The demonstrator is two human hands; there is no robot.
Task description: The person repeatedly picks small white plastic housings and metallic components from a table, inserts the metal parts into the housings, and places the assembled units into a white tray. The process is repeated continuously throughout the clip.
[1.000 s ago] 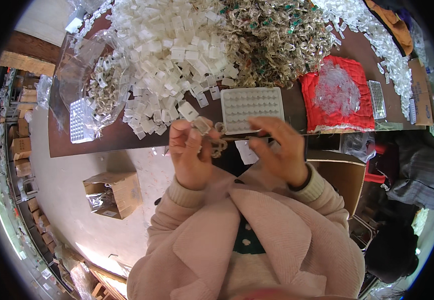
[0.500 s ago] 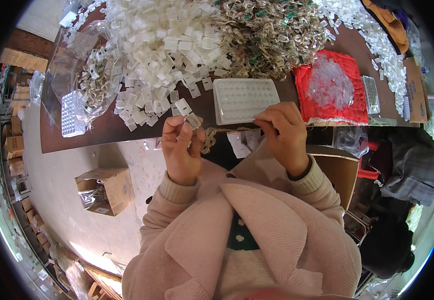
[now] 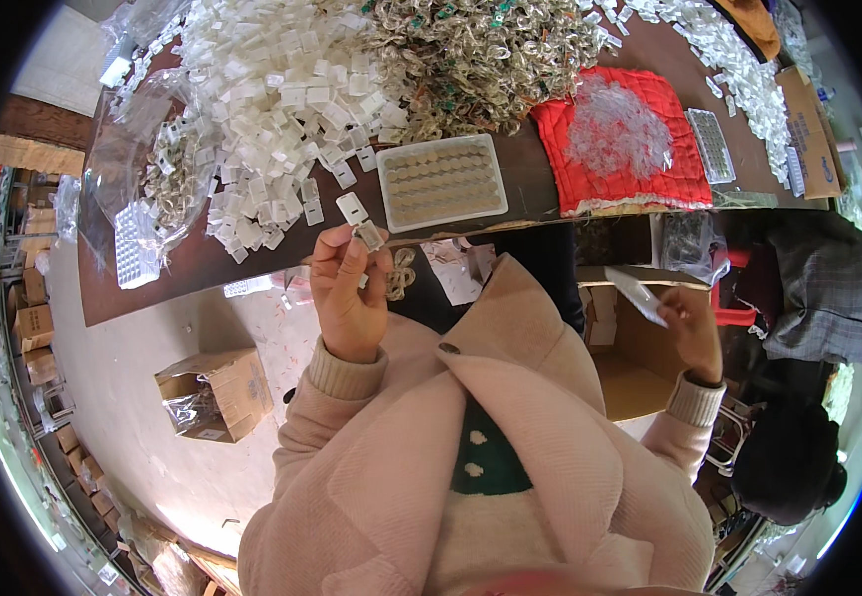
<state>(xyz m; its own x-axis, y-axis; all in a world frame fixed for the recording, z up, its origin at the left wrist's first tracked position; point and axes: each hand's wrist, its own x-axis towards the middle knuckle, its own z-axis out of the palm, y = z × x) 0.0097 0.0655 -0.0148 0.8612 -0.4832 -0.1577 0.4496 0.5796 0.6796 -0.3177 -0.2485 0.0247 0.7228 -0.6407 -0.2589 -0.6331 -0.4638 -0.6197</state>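
My left hand is closed, pinching a small clear plastic case at the table's front edge. A similar pale piece sits right above it; I cannot tell whether the two are joined. Looped beige, translucent strands hang beside those fingers. Out to the right, my right hand grips a thin, whitish plastic tray, seen nearly edge-on over an open cardboard box. On the table lies a clear tray with rows of cells, brown showing through.
Piles of white plastic cases and tangled clear-and-green pieces cover the brown table's back. A red cloth bears clear bits. Beside it lies a small celled tray. Another cardboard box stands on the floor.
My right hand has moved from beside the table tray out to the right and down, now with a whitish tray in it. My left hand keeps its hold. The view has shifted slightly.
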